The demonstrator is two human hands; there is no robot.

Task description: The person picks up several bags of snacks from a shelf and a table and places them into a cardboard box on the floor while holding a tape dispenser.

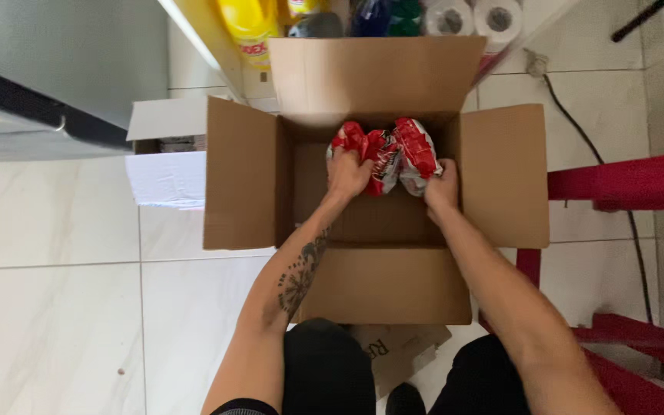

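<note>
An open brown cardboard box stands on the tiled floor with all its flaps spread out. Inside it, against the far wall, lie red and white crinkly snack packets. My left hand grips the left side of the packets. My right hand holds their right side, fingers curled under a packet. Both forearms reach into the box from the near side.
A white box sits left of the cardboard box. Yellow and dark bottles and paper rolls stand beyond it. A red metal frame is at the right, with a black cable on the floor.
</note>
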